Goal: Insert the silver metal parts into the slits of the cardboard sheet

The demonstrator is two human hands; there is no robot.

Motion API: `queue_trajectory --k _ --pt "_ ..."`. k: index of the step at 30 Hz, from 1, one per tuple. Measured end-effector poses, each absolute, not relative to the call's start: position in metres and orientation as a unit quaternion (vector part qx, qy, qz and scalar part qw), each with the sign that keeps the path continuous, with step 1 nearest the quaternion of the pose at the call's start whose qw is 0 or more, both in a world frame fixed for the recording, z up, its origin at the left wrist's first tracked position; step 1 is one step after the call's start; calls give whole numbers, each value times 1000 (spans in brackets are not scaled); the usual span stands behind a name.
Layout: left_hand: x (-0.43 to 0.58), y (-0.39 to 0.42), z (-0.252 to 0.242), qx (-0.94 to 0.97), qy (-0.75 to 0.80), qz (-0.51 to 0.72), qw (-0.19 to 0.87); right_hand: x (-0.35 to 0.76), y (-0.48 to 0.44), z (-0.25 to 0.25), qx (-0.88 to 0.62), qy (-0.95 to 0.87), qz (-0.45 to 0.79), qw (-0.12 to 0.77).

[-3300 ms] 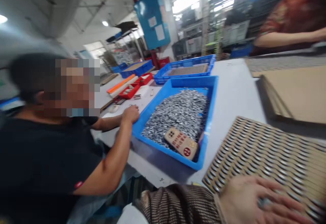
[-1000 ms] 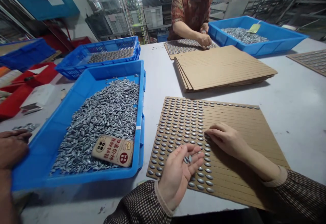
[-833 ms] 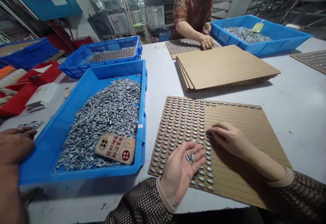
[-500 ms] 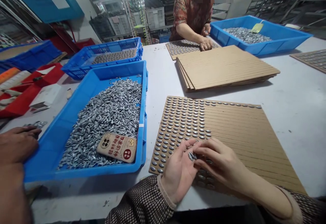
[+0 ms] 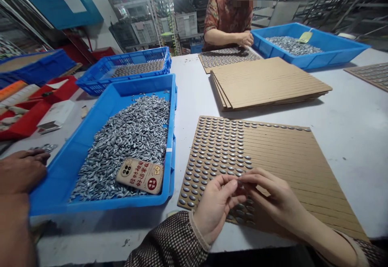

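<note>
Over the near part of a slotted cardboard sheet (image 5: 291, 166), my left hand (image 5: 214, 206) and my right hand (image 5: 274, 198) meet at their fingertips. The left thumb and forefinger are pinched together, the other fingers curled. The right fingers are pinched on a small oval metal piece (image 5: 240, 183), mostly hidden between the two hands. Rows of silvery oval metal pieces (image 5: 216, 141) sit in the sheet's left part, with one row along its far edge. Left of the sheet stands a blue tray (image 5: 170, 170) heaped with loose metal pieces (image 5: 130, 133).
A phone (image 5: 141, 176) lies on the heap in the tray. Another person's hand (image 5: 22, 170) rests at its left side. Beyond are stacked cardboard sheets (image 5: 269, 81), a co-worker (image 5: 227, 20) with a filled sheet (image 5: 226, 58), a second blue tray (image 5: 321, 58) and a blue crate (image 5: 121, 58).
My left hand has turned from an open palm holding metal pieces to a pinch against my right fingertips. The co-worker's hands have drawn together and lifted off their sheet.
</note>
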State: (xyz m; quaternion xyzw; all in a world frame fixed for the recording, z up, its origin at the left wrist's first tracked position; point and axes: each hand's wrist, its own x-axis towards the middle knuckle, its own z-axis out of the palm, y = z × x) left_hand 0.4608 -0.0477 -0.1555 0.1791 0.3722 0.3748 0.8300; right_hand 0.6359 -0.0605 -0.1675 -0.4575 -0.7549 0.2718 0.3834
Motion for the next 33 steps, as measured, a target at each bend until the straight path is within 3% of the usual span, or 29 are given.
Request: queue_trajectory --k 8,14,18,25,33 --pt "464 -46 -158 246 417 359 798 642 -58 -154 -440 -736 377 351" --pt "460 -36 -148 171 408 437 783 682 -18 -181 -503 -765 186 355" --pt "457 -35 -145 146 400 416 803 699 8 -210 -508 -794 105 316" --pt "458 -36 -150 155 414 375 815 698 13 -217 -491 -835 50 245" --pt "459 -36 -150 91 388 383 834 701 14 -210 -494 -834 51 240"
